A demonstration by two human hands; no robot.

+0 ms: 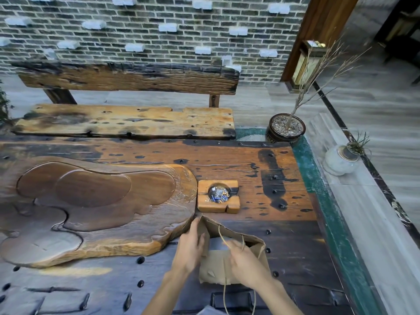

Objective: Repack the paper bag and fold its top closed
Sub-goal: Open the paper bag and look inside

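Note:
A brown paper bag (214, 266) with twine handles stands on the dark wooden table (284, 189), near its front edge, with its mouth open. A grey-white item (217, 244) shows inside the opening. My left hand (189, 248) grips the bag's left upper edge, thumb outside. My right hand (246, 262) reaches over the near rim, fingers pinching the rim and one twine handle. The other twine handle (238, 298) hangs down over the front toward me.
A large carved wooden tea tray (91, 208) lies left of the bag. A small wooden ashtray (218, 196) with scraps sits just behind the bag. A bench (122, 120) stands beyond the table; a potted bare branch (286, 128) and a pale vase (339, 160) stand to the right.

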